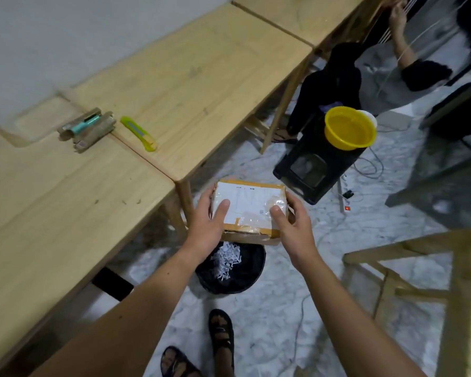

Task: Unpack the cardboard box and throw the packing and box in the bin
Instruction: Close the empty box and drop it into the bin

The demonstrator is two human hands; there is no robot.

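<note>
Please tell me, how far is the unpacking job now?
Done: contents and cutter lie on the table; shredded packing is in the bin. In hand: left hand and right hand grip the cardboard box above it. Left: drop the box in.

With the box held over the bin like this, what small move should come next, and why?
Probably lower and release: both the left hand and right hand grip the cardboard box directly above the black bin, which already holds shredded paper.

Cardboard box [249, 210]: matt brown, glossy tape, white paper label. Table [174, 85]: smooth pale wood. Bowl [350, 128]: glossy yellow plastic.
</note>
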